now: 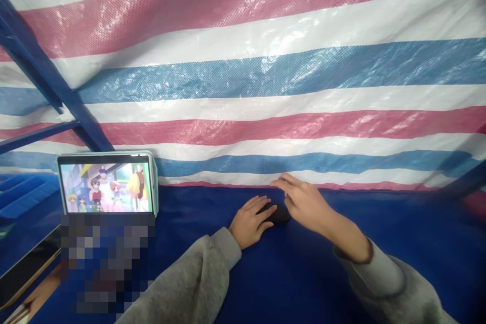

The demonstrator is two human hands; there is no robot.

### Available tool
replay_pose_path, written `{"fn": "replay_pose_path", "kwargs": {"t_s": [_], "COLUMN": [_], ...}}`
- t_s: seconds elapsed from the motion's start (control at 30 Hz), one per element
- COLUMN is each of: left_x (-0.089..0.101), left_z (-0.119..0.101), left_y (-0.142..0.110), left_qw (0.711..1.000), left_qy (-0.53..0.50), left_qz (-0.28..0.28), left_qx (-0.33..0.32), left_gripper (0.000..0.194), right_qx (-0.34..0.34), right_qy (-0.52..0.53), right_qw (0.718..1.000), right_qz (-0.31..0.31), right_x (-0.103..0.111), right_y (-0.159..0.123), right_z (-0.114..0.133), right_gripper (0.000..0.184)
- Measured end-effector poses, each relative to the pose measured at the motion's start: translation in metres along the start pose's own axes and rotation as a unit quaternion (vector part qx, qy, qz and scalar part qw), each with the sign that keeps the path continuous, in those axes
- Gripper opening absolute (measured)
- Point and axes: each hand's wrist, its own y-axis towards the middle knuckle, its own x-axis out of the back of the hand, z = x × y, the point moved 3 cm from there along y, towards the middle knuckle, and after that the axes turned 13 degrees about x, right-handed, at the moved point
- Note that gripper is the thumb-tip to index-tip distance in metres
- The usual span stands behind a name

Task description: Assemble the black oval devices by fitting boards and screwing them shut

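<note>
Tarpaulin (243, 76): woven plastic, glossy | table cover (197, 207): blue woven sheet, low sheen | rounded black object (279, 214): matt | sleeve (190, 283): grey cloth, matt | frame (49, 76): blue painted metal

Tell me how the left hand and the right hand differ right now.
The left hand sits low with its fingers over a black oval object, while the right hand is raised and spread, reaching past that object. The left grey sleeve comes down to the wrist, while the right grey sleeve stops short, leaving the forearm bare. Both hands are bare and above the blue sheet.
</note>
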Motion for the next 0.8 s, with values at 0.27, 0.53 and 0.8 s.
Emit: {"fn": "replay_pose_path", "kwargs": {"t_s": [0.27,0.53,0.8], "left_x": [0.001,0.001,0.003], "left_z": [0.000,-0.001,-0.001], "left_y": [0.000,0.000,0.000], "left_qw": [1.000,1.000,1.000], "left_qy": [0.002,0.000,-0.003], "left_qz": [0.004,-0.001,0.001], "left_qx": [0.008,0.001,0.004], "left_gripper": [0.040,0.040,0.040], "right_qx": [-0.066,0.015,-0.067], "right_qy": [-0.046,-0.003,-0.047], "right_qw": [0.996,1.000,0.996], "right_qz": [0.041,0.019,0.027], "right_x": [-0.001,0.000,0.000], "right_y": [0.000,-0.002,-0.001], "right_z": [-0.011,-0.001,-0.010], "right_gripper": [0.043,0.049,0.045]}}
